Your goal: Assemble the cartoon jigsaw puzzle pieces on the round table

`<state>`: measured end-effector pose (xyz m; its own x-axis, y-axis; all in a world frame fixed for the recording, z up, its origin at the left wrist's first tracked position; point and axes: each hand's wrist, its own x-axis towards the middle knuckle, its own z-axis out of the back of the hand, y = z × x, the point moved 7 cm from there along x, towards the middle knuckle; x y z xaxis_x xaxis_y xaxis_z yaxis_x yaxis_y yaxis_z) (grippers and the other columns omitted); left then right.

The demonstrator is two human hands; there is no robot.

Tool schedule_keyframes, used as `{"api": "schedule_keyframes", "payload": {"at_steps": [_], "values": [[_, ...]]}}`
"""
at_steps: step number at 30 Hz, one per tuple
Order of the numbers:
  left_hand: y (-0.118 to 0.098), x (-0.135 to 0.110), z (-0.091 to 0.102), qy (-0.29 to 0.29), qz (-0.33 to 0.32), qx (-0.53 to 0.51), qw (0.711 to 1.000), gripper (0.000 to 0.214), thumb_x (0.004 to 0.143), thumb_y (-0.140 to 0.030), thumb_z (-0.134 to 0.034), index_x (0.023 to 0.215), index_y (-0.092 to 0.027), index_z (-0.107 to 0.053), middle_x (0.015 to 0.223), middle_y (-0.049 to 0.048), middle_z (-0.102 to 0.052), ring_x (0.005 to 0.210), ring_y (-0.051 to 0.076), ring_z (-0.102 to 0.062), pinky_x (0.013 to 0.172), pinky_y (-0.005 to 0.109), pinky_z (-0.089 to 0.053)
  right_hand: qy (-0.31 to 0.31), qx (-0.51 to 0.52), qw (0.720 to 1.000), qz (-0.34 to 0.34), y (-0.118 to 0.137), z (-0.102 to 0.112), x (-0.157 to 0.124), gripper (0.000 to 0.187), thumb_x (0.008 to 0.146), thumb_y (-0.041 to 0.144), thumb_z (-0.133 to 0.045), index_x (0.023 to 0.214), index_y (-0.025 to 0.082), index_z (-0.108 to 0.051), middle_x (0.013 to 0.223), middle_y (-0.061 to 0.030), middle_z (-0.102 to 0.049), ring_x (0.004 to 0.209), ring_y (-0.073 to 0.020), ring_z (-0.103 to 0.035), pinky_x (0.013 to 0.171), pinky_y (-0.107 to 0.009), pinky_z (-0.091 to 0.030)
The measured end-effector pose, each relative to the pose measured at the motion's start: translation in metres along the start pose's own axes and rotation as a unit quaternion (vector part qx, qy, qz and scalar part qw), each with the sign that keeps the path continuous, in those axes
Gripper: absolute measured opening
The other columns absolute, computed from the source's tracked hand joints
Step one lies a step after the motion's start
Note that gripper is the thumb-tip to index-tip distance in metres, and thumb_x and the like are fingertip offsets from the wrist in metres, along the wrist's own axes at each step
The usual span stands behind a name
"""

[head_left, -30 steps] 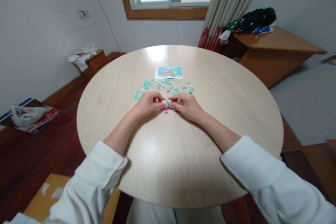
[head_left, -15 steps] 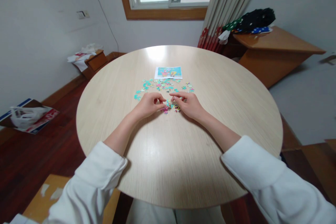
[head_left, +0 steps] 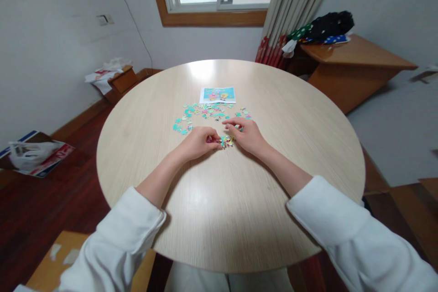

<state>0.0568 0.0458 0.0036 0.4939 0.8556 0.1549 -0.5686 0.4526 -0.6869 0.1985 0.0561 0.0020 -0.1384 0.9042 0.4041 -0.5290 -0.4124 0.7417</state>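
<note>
On the round table (head_left: 201,210) lies a small joined patch of jigsaw puzzle (head_left: 227,140), with teal, yellow and pink parts. My left hand (head_left: 202,141) is closed at its left edge, fingers and thumb around the pink puzzle pieces, which the fingers partly hide. Just above the patch's right side hovers my right hand (head_left: 244,133), its index finger stretched out and apart from the thumb; I see nothing between them. Loose puzzle pieces (head_left: 187,112), mostly teal, are scattered beyond both hands. Behind them lies a printed picture sheet (head_left: 217,95) with pink and yellow cartoon figures.
A wooden desk (head_left: 359,54) with a pile of dark spotted cloth (head_left: 330,27) stands at the back right, beside a curtain (head_left: 290,9). Low at the left are a small wooden stand (head_left: 123,80), a plastic bag (head_left: 32,153) and a cardboard box (head_left: 51,264).
My left hand has shifted slightly right and nearer to me, its fingers now closing around the pink pieces. My right hand keeps nearly the same pose. The view has turned a little.
</note>
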Motion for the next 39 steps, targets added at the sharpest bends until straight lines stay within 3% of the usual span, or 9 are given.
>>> {"api": "schedule_keyframes", "payload": {"at_steps": [19, 39], "values": [[-0.008, -0.002, -0.004, 0.021, -0.012, 0.026, 0.999, 0.009, 0.074, -0.022, -0.07, 0.068, -0.015, -0.067, 0.063, 0.0002, -0.062, 0.059, 0.01, -0.051, 0.061, 0.024, -0.039, 0.04, -0.04, 0.998, 0.018, -0.006, 0.003, 0.006, 0.013, 0.081, 0.019, -0.063, 0.087, 0.021, -0.075, 0.088, -0.0062, -0.071, 0.085, -0.0186, -0.063, 0.082, -0.035, -0.049], [-0.001, -0.001, -0.004, 0.017, 0.003, 0.051, 0.999, 0.012, 0.074, -0.024, -0.067, 0.068, -0.014, -0.064, 0.063, 0.0005, -0.061, 0.058, 0.01, -0.05, 0.058, 0.024, -0.037, 0.101, -0.038, 0.994, 0.023, -0.012, 0.0, 0.006, 0.013, 0.078, 0.018, -0.065, 0.087, 0.02, -0.075, 0.087, -0.0062, -0.066, 0.085, -0.0181, -0.06, 0.083, -0.035, -0.048]]}}
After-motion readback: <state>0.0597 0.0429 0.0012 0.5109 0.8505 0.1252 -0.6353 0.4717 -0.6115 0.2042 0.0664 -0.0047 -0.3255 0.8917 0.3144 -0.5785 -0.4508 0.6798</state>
